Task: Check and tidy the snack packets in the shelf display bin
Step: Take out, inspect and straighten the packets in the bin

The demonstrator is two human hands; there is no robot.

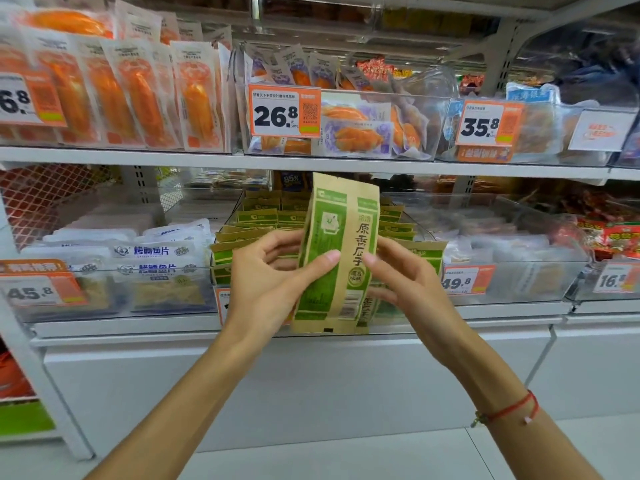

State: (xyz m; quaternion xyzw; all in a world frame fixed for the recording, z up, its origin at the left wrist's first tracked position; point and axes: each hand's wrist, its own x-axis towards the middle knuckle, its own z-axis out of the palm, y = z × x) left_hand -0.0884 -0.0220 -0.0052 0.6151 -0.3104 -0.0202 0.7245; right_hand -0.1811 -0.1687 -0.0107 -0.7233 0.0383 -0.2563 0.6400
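A flat, rectangular snack packet (337, 252) of kraft-brown paper with green printed panels and a barcode near its bottom edge stood upright in front of the lower shelf, held between two bare hands. The left hand (273, 278) pinched its left edge, thumb laid across the front and fingers curled behind. The right hand (405, 275) held the right edge, its thumb tip touching the front beside the left thumb; its other fingers were loosely curled behind and below, so the right grip was a light pinch on the same packet. A thin red string bracelet (509, 408) circled the right wrist.

Directly behind the packet sat the clear plastic display bin (420, 230) with glossy, curved walls, filled with rows of matching green-and-brown packets (263, 216) standing on edge; they overlapped too much to count. To its left another clear bin held soft white pouches (156, 252) with blue print. On the shelf above, orange-and-white sealed pouches (138, 95) stood in a row, and six orange price tags showed across the two shelves, one reading 26.8 (284, 110).
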